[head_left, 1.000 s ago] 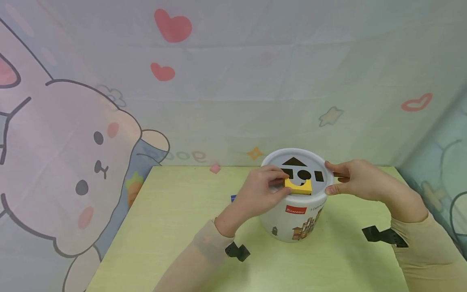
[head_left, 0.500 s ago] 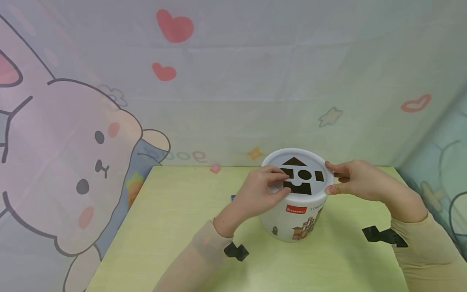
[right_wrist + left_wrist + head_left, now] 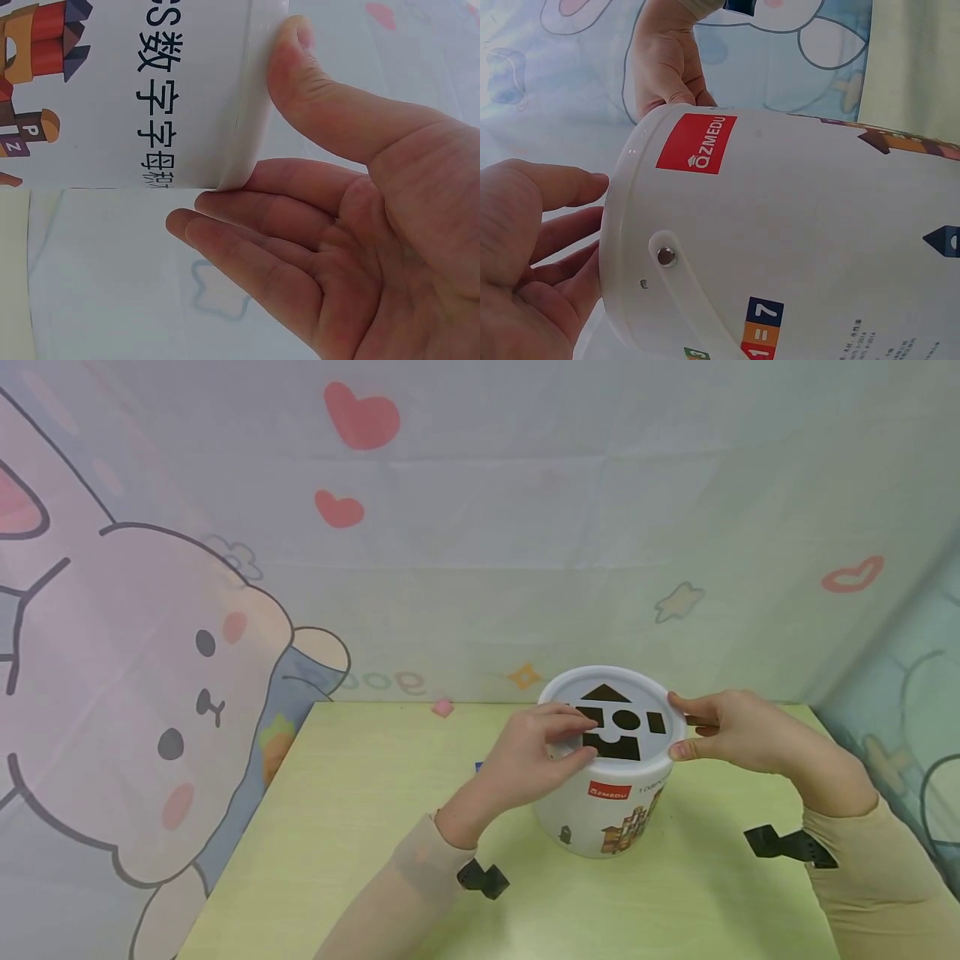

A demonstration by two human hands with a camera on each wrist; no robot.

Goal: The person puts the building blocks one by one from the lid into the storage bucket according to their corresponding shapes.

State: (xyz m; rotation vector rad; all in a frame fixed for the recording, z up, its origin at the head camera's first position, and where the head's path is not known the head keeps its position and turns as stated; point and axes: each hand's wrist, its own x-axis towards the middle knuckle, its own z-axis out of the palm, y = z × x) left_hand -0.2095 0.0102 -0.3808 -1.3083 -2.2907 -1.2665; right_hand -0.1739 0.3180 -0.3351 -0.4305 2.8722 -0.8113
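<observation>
A white block bucket (image 3: 562, 806) with a red label stands upright on the table, its lid (image 3: 652, 743) pierced by dark cut-outs: a triangle, a circle, rectangles and a notched bridge-shaped slot (image 3: 621, 750). My left hand (image 3: 528, 756) is over the lid's left side, thumb and fingers parted beside that slot with nothing between them. In the left wrist view its fingers (image 3: 574, 191) are loosely bent at the lid's edge. My right hand (image 3: 742, 727) holds the rim from the right; the right wrist view shows its thumb (image 3: 296, 67) on the rim and the other fingers alongside.
Behind the left wrist a bit of a blue object (image 3: 480, 767) shows on the light green table (image 3: 360, 793). A printed cloth backdrop (image 3: 480, 610) rises right at the table's back edge. The bucket's white handle (image 3: 690, 300) hangs down its side.
A yellow notched block, pinched in my left hand at the front slot one second ago, has dropped through into the bucket and is out of sight. Both hands have stayed nearly in place.
</observation>
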